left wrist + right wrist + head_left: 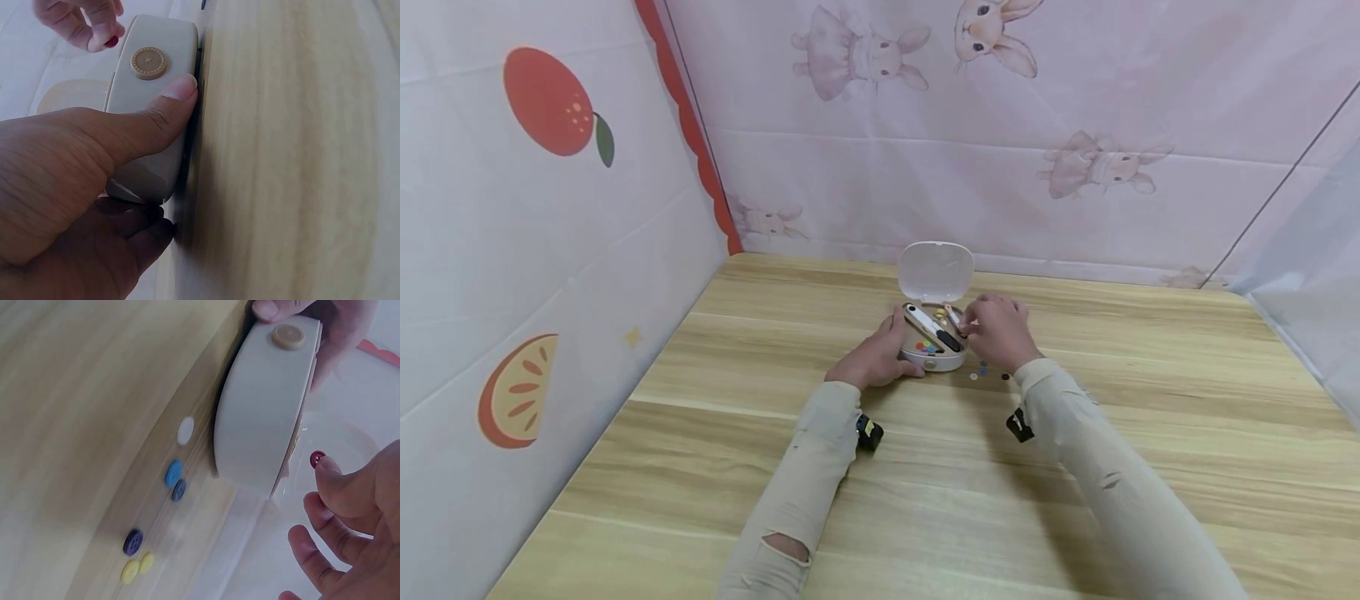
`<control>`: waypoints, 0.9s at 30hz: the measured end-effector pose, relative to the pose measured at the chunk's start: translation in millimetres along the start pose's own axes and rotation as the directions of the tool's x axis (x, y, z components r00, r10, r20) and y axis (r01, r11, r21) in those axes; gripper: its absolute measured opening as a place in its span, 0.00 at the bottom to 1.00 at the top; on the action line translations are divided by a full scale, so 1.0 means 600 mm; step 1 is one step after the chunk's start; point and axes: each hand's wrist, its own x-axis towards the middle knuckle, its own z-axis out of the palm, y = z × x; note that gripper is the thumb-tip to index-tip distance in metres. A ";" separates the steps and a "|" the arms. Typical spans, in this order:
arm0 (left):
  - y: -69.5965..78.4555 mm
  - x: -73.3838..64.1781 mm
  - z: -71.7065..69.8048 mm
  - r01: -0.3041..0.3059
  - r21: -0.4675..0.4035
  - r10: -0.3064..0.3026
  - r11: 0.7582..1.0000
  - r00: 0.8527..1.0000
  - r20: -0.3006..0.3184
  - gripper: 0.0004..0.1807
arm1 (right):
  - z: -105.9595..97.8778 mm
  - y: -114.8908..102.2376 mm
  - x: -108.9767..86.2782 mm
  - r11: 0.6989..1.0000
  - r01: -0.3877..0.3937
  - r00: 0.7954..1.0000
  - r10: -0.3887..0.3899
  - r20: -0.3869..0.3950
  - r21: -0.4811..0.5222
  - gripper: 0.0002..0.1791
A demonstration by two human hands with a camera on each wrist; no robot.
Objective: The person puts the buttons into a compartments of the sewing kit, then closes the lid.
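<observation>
A small white sewing box [953,362] stands on the table with its lid [936,271] raised at the back. My left hand [872,354] grips its left side, thumb [178,87] across the front wall below the round tan clasp [149,63], fingers around the side. Thumb and finger of my right hand [1000,329] pinch a dark red button [317,459] over the right part of the box. A long white-and-black tool [934,328] lies slantwise inside. Colourful buttons [925,346] fill the front left compartment, and small yellow pieces [941,314] lie behind the tool.
Loose buttons lie on the wooden table [925,500] just right of the box: a white one [185,430], a light blue one [174,473], a dark purple one [132,542] and several others. A patterned pink cloth [880,183] hangs behind the table.
</observation>
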 end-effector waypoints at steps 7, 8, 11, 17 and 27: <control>-0.003 -0.002 0.000 -0.003 0.002 0.003 1.000 1.000 0.000 0.63 | 0.013 -0.017 0.004 0.999 0.037 0.999 -0.037 0.020 0.028 0.06; -0.003 -0.002 0.000 -0.003 0.003 0.003 1.000 1.000 -0.001 0.63 | 0.015 -0.019 0.005 0.999 0.041 0.999 -0.041 0.028 0.027 0.06; -0.003 -0.003 0.000 -0.002 0.007 0.002 1.000 1.000 -0.003 0.63 | 0.021 -0.023 0.004 0.998 0.055 0.997 -0.056 0.044 0.027 0.06; 0.001 -0.004 0.001 -0.005 0.010 0.005 1.000 1.000 0.001 0.62 | 0.031 -0.029 0.003 0.996 0.086 0.995 -0.087 0.048 0.014 0.07; -0.001 -0.003 0.002 -0.009 0.022 0.009 1.000 1.000 0.000 0.62 | 0.041 -0.034 0.004 0.994 0.111 0.992 -0.109 0.060 -0.016 0.09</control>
